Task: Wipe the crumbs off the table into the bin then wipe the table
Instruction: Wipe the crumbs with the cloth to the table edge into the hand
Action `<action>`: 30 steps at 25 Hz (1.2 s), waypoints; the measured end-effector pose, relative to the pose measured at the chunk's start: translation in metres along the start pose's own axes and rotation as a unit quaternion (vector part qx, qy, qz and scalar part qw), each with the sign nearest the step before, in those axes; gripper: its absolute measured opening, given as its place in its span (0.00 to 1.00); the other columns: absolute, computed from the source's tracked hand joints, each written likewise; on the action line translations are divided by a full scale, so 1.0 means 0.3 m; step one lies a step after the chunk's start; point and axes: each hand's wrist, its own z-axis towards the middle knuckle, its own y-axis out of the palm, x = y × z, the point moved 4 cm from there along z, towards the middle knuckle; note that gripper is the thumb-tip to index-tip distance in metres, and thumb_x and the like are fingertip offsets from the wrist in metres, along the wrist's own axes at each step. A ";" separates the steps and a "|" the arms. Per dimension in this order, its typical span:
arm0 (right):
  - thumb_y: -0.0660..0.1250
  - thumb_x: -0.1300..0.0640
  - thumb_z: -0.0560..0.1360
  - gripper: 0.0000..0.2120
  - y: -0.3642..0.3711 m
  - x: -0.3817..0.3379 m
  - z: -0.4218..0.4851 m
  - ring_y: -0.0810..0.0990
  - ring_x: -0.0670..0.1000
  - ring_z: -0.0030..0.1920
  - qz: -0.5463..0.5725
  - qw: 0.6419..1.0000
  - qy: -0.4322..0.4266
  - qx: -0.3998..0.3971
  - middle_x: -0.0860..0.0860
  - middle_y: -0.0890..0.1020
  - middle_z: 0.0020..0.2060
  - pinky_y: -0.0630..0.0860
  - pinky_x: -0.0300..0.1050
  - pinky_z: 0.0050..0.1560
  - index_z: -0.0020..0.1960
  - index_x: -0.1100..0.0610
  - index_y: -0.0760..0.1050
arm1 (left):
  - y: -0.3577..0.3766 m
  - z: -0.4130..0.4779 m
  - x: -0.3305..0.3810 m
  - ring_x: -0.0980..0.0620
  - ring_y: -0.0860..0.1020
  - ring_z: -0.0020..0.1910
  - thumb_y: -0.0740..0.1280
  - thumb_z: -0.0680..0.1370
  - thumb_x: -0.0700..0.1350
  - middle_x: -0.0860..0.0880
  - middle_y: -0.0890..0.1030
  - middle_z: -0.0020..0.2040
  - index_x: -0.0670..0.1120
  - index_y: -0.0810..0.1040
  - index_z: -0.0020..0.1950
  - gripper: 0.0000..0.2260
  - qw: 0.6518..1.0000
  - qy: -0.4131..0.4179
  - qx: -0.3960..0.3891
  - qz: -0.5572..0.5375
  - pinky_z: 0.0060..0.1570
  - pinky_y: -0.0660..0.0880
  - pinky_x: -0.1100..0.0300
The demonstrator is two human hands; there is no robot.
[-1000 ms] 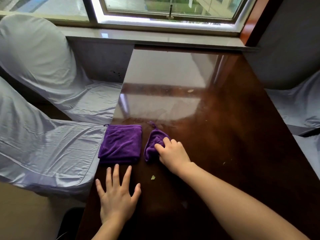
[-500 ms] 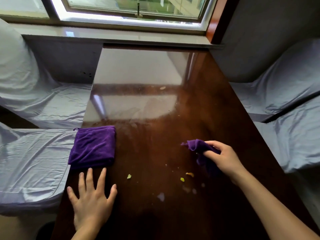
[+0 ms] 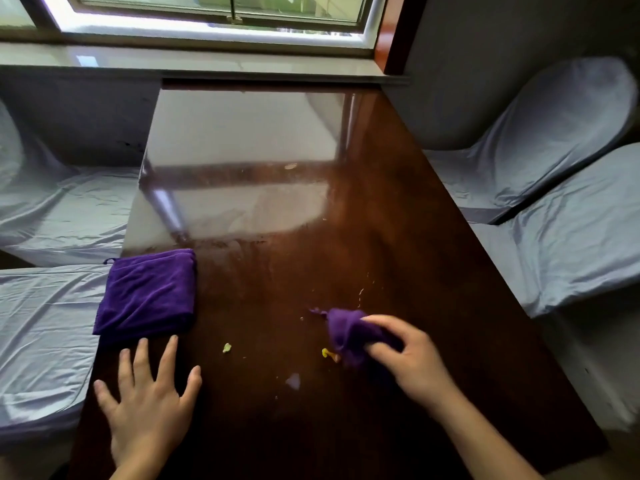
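My right hand (image 3: 412, 362) grips a bunched purple cloth (image 3: 346, 332) and presses it on the dark glossy table (image 3: 398, 237) at the near right. Yellow crumbs (image 3: 327, 353) lie right at the cloth's near edge, and a pale green crumb (image 3: 227, 348) sits further left. Tiny specks are scattered beyond the cloth. A second purple cloth (image 3: 149, 292), folded flat, rests at the table's left edge. My left hand (image 3: 149, 400) lies flat on the table with fingers spread, just in front of that folded cloth. No bin is in view.
Grey-covered chairs stand on both sides: left (image 3: 45, 306) and right (image 3: 561, 216). A window sill (image 3: 207, 67) and window run along the table's far end. A small pale smear (image 3: 293, 381) marks the table near me.
My right hand has carried the bunched cloth from beside the folded cloth across to the right, then drawn it slightly nearer, against the yellow crumbs. The left hand stayed flat.
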 end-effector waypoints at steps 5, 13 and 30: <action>0.72 0.60 0.72 0.12 -0.313 0.206 0.013 0.80 0.53 0.54 -0.101 0.980 0.124 0.120 0.49 0.78 0.54 0.76 0.50 0.57 0.53 0.47 0.80 | -0.006 0.001 0.005 0.45 0.51 0.76 0.50 0.70 0.68 0.44 0.59 0.77 0.59 0.60 0.74 0.33 1.000 0.001 -0.005 0.003 0.69 0.47 0.35; 0.74 0.51 0.68 0.20 0.109 0.185 -0.087 0.81 0.53 0.49 -0.290 0.949 0.025 0.123 0.49 0.77 0.56 0.77 0.46 0.47 0.60 0.47 0.78 | -0.034 -0.013 0.027 0.43 0.51 0.77 0.58 0.75 0.63 0.41 0.60 0.77 0.55 0.62 0.74 0.29 1.000 0.012 -0.014 0.014 0.69 0.46 0.33; 0.70 0.52 0.72 0.15 0.387 0.035 -0.080 0.77 0.56 0.46 -0.323 0.941 -0.077 0.063 0.52 0.80 0.46 0.75 0.50 0.47 0.58 0.54 0.77 | -0.083 -0.029 -0.010 0.41 0.66 0.72 0.53 0.76 0.52 0.37 0.73 0.68 0.37 0.75 0.64 0.26 0.972 0.024 0.053 -0.228 0.73 0.56 0.47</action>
